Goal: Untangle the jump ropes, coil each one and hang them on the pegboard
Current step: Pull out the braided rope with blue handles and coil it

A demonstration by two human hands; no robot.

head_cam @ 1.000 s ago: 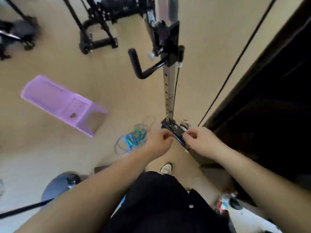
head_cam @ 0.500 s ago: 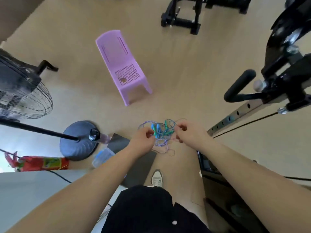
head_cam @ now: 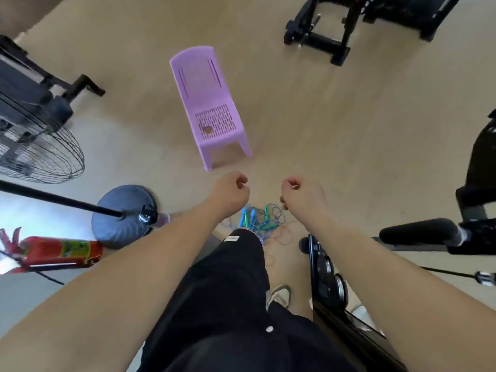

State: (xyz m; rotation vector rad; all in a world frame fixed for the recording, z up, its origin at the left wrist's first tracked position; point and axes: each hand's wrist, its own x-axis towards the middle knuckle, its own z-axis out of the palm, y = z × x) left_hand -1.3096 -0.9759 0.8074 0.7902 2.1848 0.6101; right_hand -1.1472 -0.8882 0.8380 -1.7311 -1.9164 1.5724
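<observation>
Left hand (head_cam: pixel 230 193) and right hand (head_cam: pixel 302 196) are hovering, fingers curled, over tangled blue, green and red jump ropes (head_cam: pixel 261 221); I cannot tell whether either is pinching a cord

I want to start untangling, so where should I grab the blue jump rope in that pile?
Probably its blue handle, from above with the left hand: it is the thick, stiff part, lying at the left edge of the tangle, while the cords are thin crossed loops.

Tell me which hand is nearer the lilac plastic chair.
Left. The left hand hovers just before the lilac plastic chair; the right hand is farther off to the right.
</observation>
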